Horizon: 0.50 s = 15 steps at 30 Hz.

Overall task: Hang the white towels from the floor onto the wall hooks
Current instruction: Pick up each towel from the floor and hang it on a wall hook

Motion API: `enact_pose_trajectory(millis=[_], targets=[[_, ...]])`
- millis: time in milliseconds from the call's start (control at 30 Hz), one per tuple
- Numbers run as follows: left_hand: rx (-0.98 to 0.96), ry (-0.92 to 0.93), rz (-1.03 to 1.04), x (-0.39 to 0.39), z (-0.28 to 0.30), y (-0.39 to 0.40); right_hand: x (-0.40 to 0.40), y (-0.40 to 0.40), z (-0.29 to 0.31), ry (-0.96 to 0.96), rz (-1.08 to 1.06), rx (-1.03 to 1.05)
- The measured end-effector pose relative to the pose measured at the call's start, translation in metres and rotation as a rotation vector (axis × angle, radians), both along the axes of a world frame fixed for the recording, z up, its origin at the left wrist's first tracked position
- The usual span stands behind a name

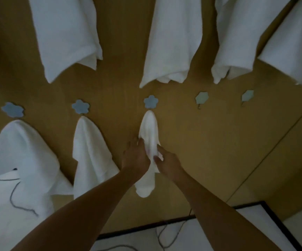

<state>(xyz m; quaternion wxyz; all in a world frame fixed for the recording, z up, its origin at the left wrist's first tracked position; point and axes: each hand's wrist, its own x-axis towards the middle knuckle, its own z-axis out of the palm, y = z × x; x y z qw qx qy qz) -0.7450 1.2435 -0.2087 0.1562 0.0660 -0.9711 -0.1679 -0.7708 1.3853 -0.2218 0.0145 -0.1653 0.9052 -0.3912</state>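
Note:
A white towel hangs from the middle blue flower hook on the brown wall. My left hand grips its left side about halfway down. My right hand pinches the towel's right edge at the same height. Two more white towels hang on the lower row, one under the second flower hook and one under the far-left hook. Two pale green hooks to the right carry nothing.
An upper row of several white towels hangs above the hooks. A grey cable trails over the white floor at lower left. A black-edged skirting line runs along the wall's base, with more cable near it.

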Motion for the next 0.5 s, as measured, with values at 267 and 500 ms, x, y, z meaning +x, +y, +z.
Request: enact_pose_trajectory(millis=[267, 500], targets=[[0.086, 0.349, -0.182, 0.034, 0.016, 0.004, 0.084, 0.030, -0.001, -0.118, -0.243, 0.091], [0.104, 0.088, -0.615, 0.069, 0.040, 0.090, 0.157, 0.097, 0.031, -0.117, -0.458, 0.133]])
